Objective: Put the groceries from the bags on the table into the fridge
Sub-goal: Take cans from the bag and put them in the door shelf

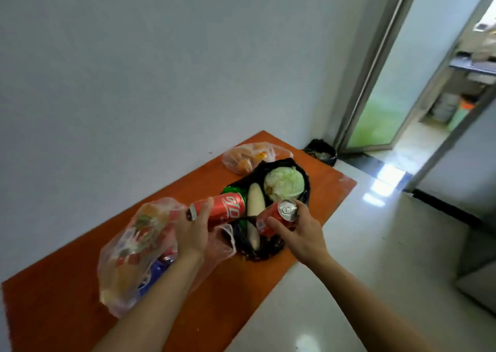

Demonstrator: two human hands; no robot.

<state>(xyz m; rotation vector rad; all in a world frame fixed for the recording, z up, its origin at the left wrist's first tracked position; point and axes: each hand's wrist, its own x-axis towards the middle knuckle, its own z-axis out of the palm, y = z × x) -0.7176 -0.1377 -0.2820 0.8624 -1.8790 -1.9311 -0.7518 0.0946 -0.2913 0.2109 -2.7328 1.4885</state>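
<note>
left hand (192,233) grips a red soda can (225,208) held sideways, fingers curled round its body, just above the mouth of a clear plastic bag (134,244) on an orange table (67,311). right hand (298,233) grips a second red can (279,216) from the side, its silver top tilted toward the camera, over a black bag (268,247) in the middle of the table. both cans are lifted off the table, near each other but apart.

inside the black bag lie a pale green cabbage (284,183), a long white vegetable (255,204), possibly a radish, and a green can (232,190) beside it. the clear plastic bag holds packaged food too blurred to name and at least one blue can (161,265). a far bag (249,158) by the wall holds orange fruit.

no fridge is in view. an open doorway (402,96) stands to the right, and a small black bin (320,151) sits on the floor beside the table's far corner.

as a judgement, the task looks to be in an early or middle stretch: two cans are in hand and ready to carry, but all three bags hold groceries. what has already reached the fridge cannot be told.
</note>
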